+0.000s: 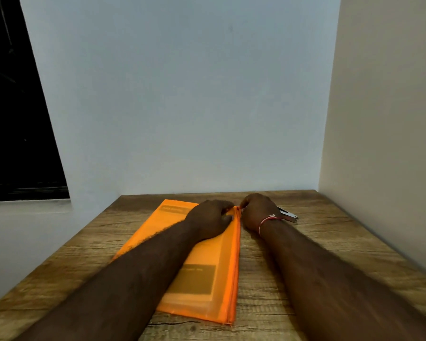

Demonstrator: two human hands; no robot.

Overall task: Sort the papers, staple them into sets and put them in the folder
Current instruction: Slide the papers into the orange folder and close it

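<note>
I see the wooden table (305,267) with the orange folder (207,254) lying flat on it, papers (194,279) showing through. My left hand (208,219) grips the folder's far right corner, fingers curled. My right hand (256,212) pinches the zip (236,242) at the folder's far end. The stapler (289,215) lies right of the folder.

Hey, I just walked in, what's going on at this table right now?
A person is working on an orange translucent zip folder lying flat on the wooden table, with printed papers showing through it. The left hand rests on the folder's far end, fingers curled at its zip edge. The right hand pinches that same edge at the far corner, seemingly working the zip. A metal stapler lies just behind the right wrist, untouched.
</note>
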